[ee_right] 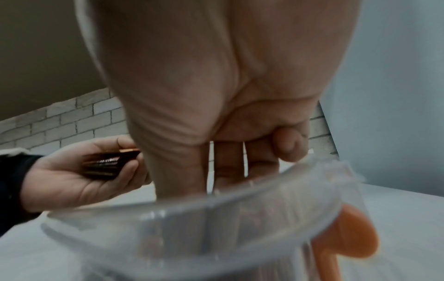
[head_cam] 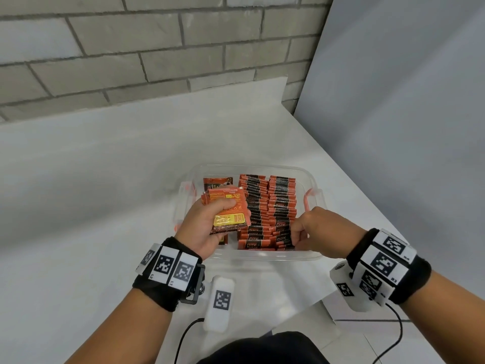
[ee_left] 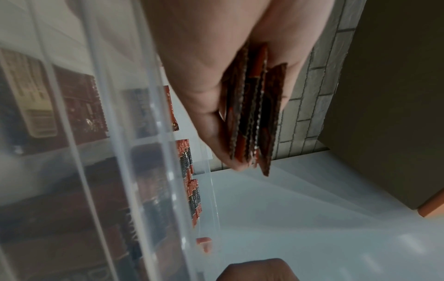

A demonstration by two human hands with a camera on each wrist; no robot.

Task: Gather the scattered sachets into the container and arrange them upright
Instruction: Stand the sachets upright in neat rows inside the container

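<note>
A clear plastic container stands on the white table. Two rows of upright orange-and-black sachets fill its middle and right; a brown sachet stands at its far left. My left hand hovers over the container's left part and grips a stack of orange sachets, seen edge-on in the left wrist view. My right hand reaches into the near right corner. Its fingers point straight down against the near end of the right row. The container wall hides their tips.
Orange clip handles sit on the container's sides. A white marker block with a cable lies on the table in front of the container. A brick wall runs behind, a grey panel stands at the right, and the table edge is near right.
</note>
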